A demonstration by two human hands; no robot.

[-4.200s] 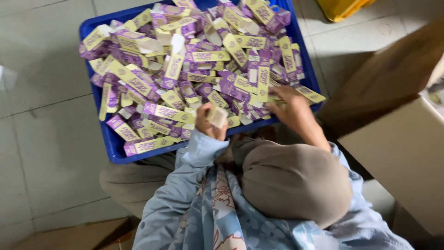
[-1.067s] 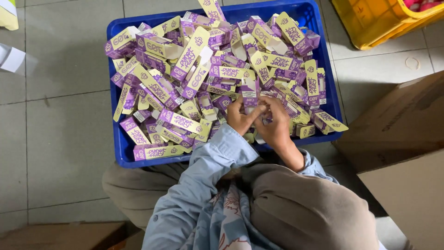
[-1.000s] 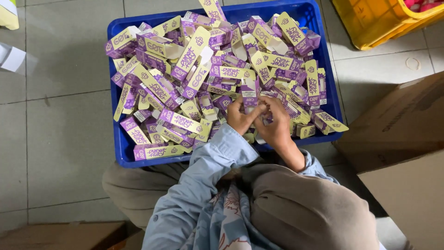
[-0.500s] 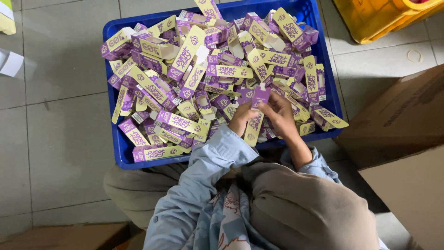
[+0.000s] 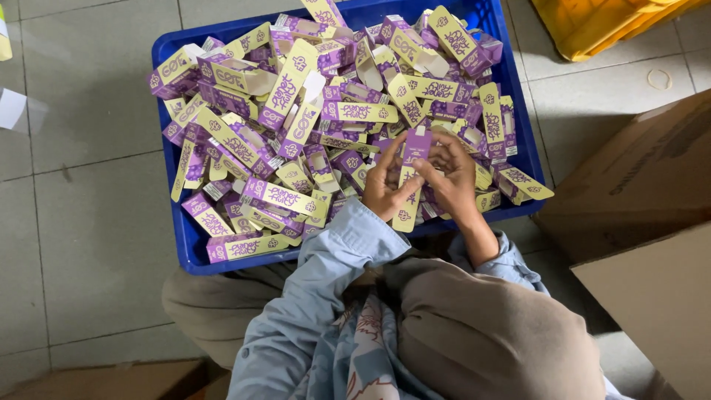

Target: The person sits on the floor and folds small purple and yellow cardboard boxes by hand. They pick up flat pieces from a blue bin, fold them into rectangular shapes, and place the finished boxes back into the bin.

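Observation:
A blue plastic crate [image 5: 172, 222] on the floor is heaped with several small purple and yellow cartons [image 5: 281, 96], many of them with open flaps. My left hand [image 5: 384, 187] and my right hand [image 5: 453, 172] meet over the crate's near right part. Between them they hold one long carton [image 5: 412, 167] lengthwise, purple flap pointing away from me. My left fingers grip its left side and my right fingers pinch its upper right edge. Light blue sleeves cover both arms.
A yellow crate [image 5: 607, 22] stands at the far right. Brown cardboard boxes [image 5: 644, 178] sit close on the right, and another piece of cardboard [image 5: 111, 378] lies at the lower left. Grey floor tiles [image 5: 81, 148] lie left of the blue crate, with paper scraps [image 5: 11, 107] at the left edge.
Four seconds ago my hands were apart, the right one in the pile. They have come together, and the carton between them now stands out lengthwise.

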